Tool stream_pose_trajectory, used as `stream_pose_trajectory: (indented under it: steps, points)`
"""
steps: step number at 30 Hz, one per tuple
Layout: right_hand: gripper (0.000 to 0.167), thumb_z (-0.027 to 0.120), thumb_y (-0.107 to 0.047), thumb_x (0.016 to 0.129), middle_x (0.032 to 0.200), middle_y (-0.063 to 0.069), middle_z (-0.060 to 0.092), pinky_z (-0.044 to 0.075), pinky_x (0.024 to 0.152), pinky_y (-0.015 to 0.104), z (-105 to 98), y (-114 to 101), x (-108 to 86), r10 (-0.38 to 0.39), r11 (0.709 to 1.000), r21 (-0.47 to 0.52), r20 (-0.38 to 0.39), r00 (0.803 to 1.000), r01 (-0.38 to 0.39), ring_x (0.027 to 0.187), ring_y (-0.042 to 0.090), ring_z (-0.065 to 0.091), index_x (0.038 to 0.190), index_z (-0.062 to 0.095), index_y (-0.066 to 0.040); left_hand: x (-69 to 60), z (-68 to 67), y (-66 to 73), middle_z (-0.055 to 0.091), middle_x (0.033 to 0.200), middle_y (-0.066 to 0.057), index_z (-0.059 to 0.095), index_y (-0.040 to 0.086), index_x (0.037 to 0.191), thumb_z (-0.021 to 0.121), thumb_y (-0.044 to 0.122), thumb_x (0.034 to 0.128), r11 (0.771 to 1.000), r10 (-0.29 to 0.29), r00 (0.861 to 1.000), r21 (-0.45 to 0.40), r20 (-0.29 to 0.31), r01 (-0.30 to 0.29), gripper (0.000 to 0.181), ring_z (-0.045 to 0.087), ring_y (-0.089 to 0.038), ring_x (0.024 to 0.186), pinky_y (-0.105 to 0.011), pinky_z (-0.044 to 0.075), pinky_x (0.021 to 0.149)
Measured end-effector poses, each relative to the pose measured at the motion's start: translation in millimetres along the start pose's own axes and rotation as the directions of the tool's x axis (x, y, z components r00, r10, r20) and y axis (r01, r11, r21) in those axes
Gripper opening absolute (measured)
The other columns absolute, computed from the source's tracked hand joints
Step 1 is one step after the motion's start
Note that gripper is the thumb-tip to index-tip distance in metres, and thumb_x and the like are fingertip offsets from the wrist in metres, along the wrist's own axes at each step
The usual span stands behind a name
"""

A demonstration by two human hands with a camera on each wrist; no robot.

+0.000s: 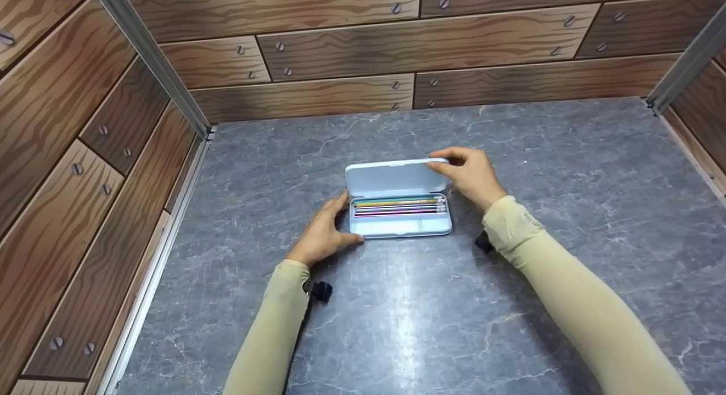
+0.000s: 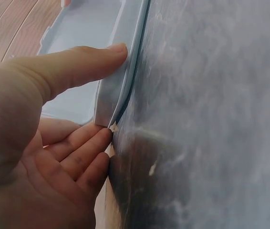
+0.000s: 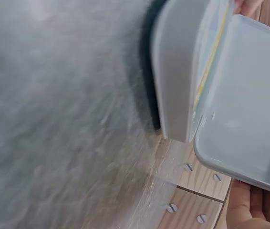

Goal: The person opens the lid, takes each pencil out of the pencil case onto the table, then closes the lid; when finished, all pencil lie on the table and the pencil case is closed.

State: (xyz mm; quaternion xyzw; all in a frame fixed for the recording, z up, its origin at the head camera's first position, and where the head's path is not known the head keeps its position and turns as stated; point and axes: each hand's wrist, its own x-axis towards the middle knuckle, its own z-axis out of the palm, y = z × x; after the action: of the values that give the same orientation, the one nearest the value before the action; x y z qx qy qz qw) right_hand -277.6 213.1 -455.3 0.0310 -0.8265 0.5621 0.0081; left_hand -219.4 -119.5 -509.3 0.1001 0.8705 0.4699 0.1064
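A light blue pencil case (image 1: pixel 405 227) lies on the grey table with its hinged lid (image 1: pixel 391 180) raised. Several pencils (image 1: pixel 397 207), with yellow, purple and dark shafts, lie side by side in its rear part. My left hand (image 1: pixel 323 231) holds the case's left end, the thumb (image 2: pixel 101 59) on the front wall and the fingers around the side. At the lid's upper right corner, my right hand (image 1: pixel 473 173) pinches the edge between thumb and fingers. The right wrist view shows those fingers (image 3: pixel 256 205) behind the lid; the thumb is out of sight there.
The table (image 1: pixel 567 185) has a grey marbled top with a bright reflection in front of the case. Wood-patterned panels (image 1: pixel 340 49) stand behind it and at both sides, with metal posts (image 1: pixel 164 71) at the corners.
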Motion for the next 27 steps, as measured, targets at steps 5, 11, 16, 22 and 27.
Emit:
stream_pose_trajectory:
  steps: [5, 11, 16, 22, 27]
  points:
    - [0.034, 0.083, -0.023, 0.102, 0.119, 0.001, 0.077, 0.053, 0.088, 0.018, 3, -1, 9.5, 0.060, 0.998, 0.030, 0.001, 0.998, -0.060, 0.106, 0.009, 0.064, 0.130, 0.083, -0.004, -0.3, 0.4, -0.5, 0.049, 0.175, -0.010, 0.031, 0.013, 0.178, 0.097, 0.008, 0.0859, 1.000, -0.011, 1.000, 0.001, -0.002, 0.011, 0.113, 0.032, -0.032, 0.171, -0.052, 0.022, 0.144]
    - [0.035, 0.082, -0.025, 0.104, 0.129, 0.010, 0.076, 0.054, 0.093, 0.021, 4, -2, 18.2, 0.093, 0.995, 0.034, 0.001, 0.996, -0.093, 0.108, 0.009, 0.064, 0.132, 0.082, -0.004, -0.3, 0.2, 1.5, 0.051, 0.173, -0.011, 0.031, 0.013, 0.178, 0.097, 0.008, 0.0854, 1.000, 0.002, 1.000, -0.004, 0.002, -0.002, 0.114, 0.035, -0.032, 0.170, -0.052, 0.023, 0.144]
    - [0.036, 0.081, -0.026, 0.104, 0.135, 0.014, 0.074, 0.055, 0.096, 0.025, 4, -2, 21.6, 0.107, 0.994, 0.037, 0.010, 0.994, -0.107, 0.109, 0.010, 0.064, 0.133, 0.081, -0.004, -0.6, -0.8, 1.7, 0.054, 0.170, -0.011, 0.031, 0.015, 0.178, 0.097, 0.007, 0.0848, 1.000, 0.011, 1.000, -0.011, 0.002, -0.011, 0.115, 0.038, -0.032, 0.168, -0.051, 0.024, 0.143]
    - [0.038, 0.083, -0.025, 0.103, 0.127, 0.007, 0.078, 0.056, 0.093, 0.019, 5, -3, 18.9, 0.077, 0.996, 0.044, -0.003, 0.997, -0.077, 0.107, 0.007, 0.066, 0.134, 0.080, -0.002, -1.7, -0.9, 0.9, 0.052, 0.172, -0.011, 0.031, 0.015, 0.178, 0.098, 0.008, 0.0853, 1.000, 0.004, 1.000, 0.007, -0.003, -0.004, 0.114, 0.037, -0.032, 0.169, -0.052, 0.024, 0.143]
    - [0.035, 0.084, -0.016, 0.101, 0.126, 0.014, 0.080, 0.058, 0.091, 0.013, -2, -8, 4.0, -0.059, 0.998, 0.027, -0.105, 0.993, 0.062, 0.101, 0.001, 0.070, 0.131, 0.080, 0.002, -0.2, -2.6, 2.2, 0.052, 0.172, -0.011, 0.029, 0.014, 0.178, 0.097, 0.012, 0.0879, 0.999, 0.003, 1.000, 0.036, 0.012, -0.004, 0.113, 0.036, -0.031, 0.170, -0.052, 0.026, 0.143]
